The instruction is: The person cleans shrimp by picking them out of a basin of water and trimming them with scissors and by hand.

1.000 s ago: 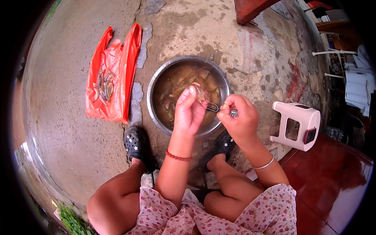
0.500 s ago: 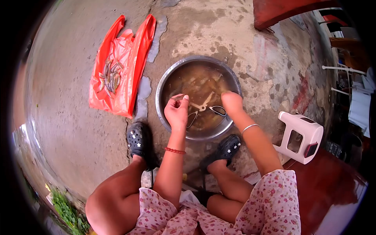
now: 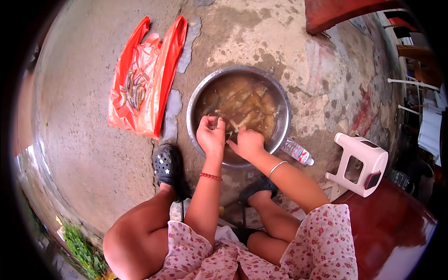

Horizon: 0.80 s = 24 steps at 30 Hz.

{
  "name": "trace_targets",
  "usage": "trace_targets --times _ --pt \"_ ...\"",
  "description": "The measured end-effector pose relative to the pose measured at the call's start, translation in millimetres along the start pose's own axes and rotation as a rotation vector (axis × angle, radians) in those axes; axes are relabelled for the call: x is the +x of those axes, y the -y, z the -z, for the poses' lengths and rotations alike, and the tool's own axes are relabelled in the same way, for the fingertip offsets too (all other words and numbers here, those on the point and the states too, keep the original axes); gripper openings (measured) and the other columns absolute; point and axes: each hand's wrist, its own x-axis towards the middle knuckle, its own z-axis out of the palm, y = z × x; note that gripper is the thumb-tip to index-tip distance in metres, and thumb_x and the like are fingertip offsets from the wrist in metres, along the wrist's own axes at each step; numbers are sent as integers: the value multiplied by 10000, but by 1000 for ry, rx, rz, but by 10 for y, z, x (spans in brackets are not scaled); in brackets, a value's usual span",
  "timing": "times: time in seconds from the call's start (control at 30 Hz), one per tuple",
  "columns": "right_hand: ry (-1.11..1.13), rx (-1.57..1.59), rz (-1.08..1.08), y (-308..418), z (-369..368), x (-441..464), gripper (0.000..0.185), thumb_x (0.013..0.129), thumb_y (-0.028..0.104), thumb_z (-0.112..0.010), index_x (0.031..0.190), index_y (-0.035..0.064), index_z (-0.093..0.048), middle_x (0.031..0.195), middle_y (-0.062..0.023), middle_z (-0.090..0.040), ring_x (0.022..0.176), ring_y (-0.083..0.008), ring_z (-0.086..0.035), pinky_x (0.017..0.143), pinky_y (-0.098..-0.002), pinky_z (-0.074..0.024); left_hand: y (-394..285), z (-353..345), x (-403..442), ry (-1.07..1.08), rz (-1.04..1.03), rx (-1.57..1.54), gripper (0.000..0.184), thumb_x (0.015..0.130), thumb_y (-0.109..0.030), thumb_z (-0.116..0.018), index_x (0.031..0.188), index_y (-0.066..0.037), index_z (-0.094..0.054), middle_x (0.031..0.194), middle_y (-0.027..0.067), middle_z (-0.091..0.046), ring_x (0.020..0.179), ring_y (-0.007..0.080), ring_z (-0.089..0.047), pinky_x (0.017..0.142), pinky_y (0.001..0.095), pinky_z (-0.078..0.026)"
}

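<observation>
A round metal basin (image 3: 193, 103) stands between my feet, with murky brown water and pale pieces in it. My left hand (image 3: 211, 136) is over its near left side, fingers pinched on a small dark thing, probably a shrimp, mostly hidden by the fingers. Close beside it, my right hand (image 3: 249, 143) reaches into the basin with its fingers curled on a pair of scissors (image 3: 234, 125). Only a pale part of the scissors shows; the handles are mostly covered. Several shrimp (image 3: 135, 93) lie on a red plastic bag (image 3: 164, 91) left of the basin.
A plastic bottle (image 3: 297, 152) lies against the basin's right side. Farther right is a pink and white stool-like object (image 3: 360, 164) near a dark red surface (image 3: 387, 217). Red furniture (image 3: 343, 14) stands at top right. My dark clog (image 3: 167, 164) is on the concrete ground.
My right hand has moved left and inward from the basin's right rim onto the scissors, uncovering the bottle. My left hand stays pinched in nearly the same place.
</observation>
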Motion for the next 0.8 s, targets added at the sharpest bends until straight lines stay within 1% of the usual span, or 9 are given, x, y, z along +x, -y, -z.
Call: trace_targets --times 0.07,0.13,0.23,0.3,0.4,0.43,0.57,0.67,0.8 --pt "82 2 -55 72 20 7 547 708 509 -642 881 8 -505 668 -91 -620 642 -241 -640 548 -349 -511 -9 -5 -19 18 22 -13 118 714 -103 -667 739 -16 -592 684 73 -597 630 146 -541 639 278 -448" --pt "125 47 -121 107 32 91 591 684 528 -656 916 12 -488 732 -101 -626 702 -237 -645 564 -365 -514 2 -35 -27 -59 -130 101 113 709 -94 -664 743 -12 -593 703 77 -596 654 155 -547 661 280 -448" --pt "125 102 -260 139 40 136 652 656 516 -684 984 0 -457 838 -136 -630 785 -248 -640 628 -372 -517 -14 -26 -32 -45 -140 103 112 710 -93 -665 741 -13 -594 712 73 -596 690 148 -555 678 278 -447" --pt "153 -123 -224 147 56 127 695 647 460 -713 1062 -20 -428 943 -161 -620 844 -254 -631 704 -356 -510 -13 -15 -32 -16 -100 39 113 712 -93 -665 746 -12 -594 706 69 -596 673 150 -555 670 279 -448" --pt "254 -39 -214 17 46 134 686 672 353 -719 1136 -33 -395 933 -161 -629 842 -273 -632 748 -340 -502 -26 12 -4 20 -32 -58 117 717 -93 -666 760 -12 -595 688 64 -592 632 154 -550 651 279 -451" --pt "264 63 -231 -40 12 149 530 726 204 -663 1135 -28 -418 887 -176 -635 845 -299 -629 741 -359 -504 -39 25 -3 34 -5 -90 120 720 -94 -667 769 -11 -595 674 61 -589 607 156 -544 639 280 -452" --pt "158 7 -98 -181 -84 146 282 745 44 -569 1015 -1 -499 812 -187 -638 799 -323 -632 677 -398 -509 -75 75 -20 34 15 43 112 730 -87 -654 789 -9 -599 687 68 -614 616 164 -578 642 282 -465" --pt "189 0 -149 -241 -22 131 255 737 49 -578 980 7 -511 805 -170 -643 790 -322 -635 669 -398 -511 25 81 -29 56 51 90 105 734 -83 -647 802 -13 -606 728 82 -643 681 171 -619 665 286 -478" --pt "115 -45 -128 -315 -200 119 306 676 94 -623 951 27 -507 794 -143 -639 775 -304 -634 655 -403 -511 305 25 -47 280 172 142 138 707 -76 -655 822 -14 -612 744 87 -653 703 175 -633 675 284 -485"
